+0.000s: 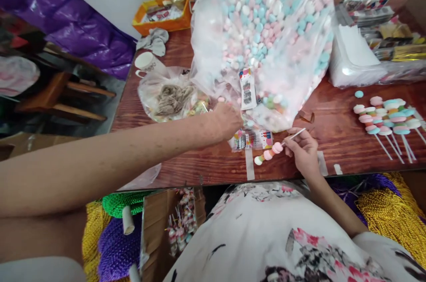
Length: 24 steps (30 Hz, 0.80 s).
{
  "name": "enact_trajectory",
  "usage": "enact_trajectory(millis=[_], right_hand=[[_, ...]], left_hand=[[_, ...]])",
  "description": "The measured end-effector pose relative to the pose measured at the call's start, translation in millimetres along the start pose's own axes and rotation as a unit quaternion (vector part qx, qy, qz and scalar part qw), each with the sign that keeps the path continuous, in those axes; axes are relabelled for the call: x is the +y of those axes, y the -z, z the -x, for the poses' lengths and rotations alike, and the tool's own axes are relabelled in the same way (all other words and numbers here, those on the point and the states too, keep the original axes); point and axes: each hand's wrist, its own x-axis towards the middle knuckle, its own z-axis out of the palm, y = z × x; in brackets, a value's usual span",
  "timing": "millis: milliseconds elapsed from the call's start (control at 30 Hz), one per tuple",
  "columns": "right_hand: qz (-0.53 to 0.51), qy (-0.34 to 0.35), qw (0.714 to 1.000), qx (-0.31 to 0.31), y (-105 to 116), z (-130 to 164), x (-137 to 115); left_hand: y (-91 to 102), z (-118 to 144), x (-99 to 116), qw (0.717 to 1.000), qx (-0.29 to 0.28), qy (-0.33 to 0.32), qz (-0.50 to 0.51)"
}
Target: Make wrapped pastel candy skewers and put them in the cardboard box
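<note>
While finished skewers (388,120) lay aside, the right hand (302,153) pinched a three-candy stick (278,148); the left hand (228,120), fingers curled, dug into the candy bag (266,42).

A reddish wooden table (199,166) is covered with a large bag of pastel candies (266,37), finished candy skewers (386,120), a mug (146,63) and an orange tray (163,17).

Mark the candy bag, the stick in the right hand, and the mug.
candy bag (266,29), head view, middle of the clear plastic front.
stick (294,134), head view, bare shaft just above the right hand.
mug (146,63), head view, white side wall.
</note>
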Motion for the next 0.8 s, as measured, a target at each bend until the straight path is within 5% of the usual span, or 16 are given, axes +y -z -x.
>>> enact_trajectory(millis=[100, 200, 300, 367, 467, 567, 667, 800], right_hand=[[0.046, 0.041, 0.998, 0.010, 1.4, -0.4, 2.7], [0.159, 0.167, 0.971, 0.059, 7.5, 6.7, -5.6], [0.259, 0.284, 0.922, 0.046, 9.5, 13.4, -19.0], [0.277, 0.320, 0.906, -0.009, 2.6, 13.8, -26.0], [0.313, 0.303, 0.892, -0.119, -18.7, 6.2, -29.0], [0.365, 0.283, 0.863, -0.206, -42.4, -6.4, -25.3], [0.325, 0.253, 0.883, -0.225, -58.6, -17.0, -21.0], [0.212, 0.105, 0.965, -0.117, -65.1, -22.8, -17.1]], left_hand=[[18.6, -5.3, 18.1, 0.975, -0.062, -0.002, -0.214], [32.8, -5.5, 20.4, 0.968, -0.112, -0.023, -0.223], [28.9, -2.0, 4.2, 0.980, -0.182, -0.077, -0.037], [14.7, 1.4, -9.2, 0.954, -0.217, -0.111, 0.176], [-13.0, 7.4, -20.5, 0.894, -0.226, -0.135, 0.362], [-30.3, 15.1, -21.3, 0.869, -0.242, -0.144, 0.408], [-32.1, 28.6, -24.2, 0.885, -0.177, -0.145, 0.406], [-32.6, 56.6, -36.3, 0.933, 0.041, -0.105, 0.341]])
